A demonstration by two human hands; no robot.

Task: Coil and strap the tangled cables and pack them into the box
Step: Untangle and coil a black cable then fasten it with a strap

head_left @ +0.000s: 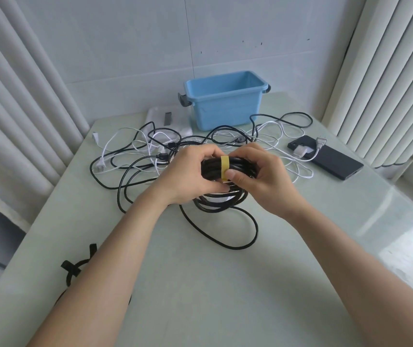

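Both hands hold the black coil [213, 169] above the table [200, 284]: left hand [190, 176] grips its left side, right hand [260, 176] pinches the yellow strap [224, 166] around it. The box [225, 101] stands behind.

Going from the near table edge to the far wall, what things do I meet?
Black fabric straps → coiled black cable, gripped by left hand and right hand → blue plastic box.
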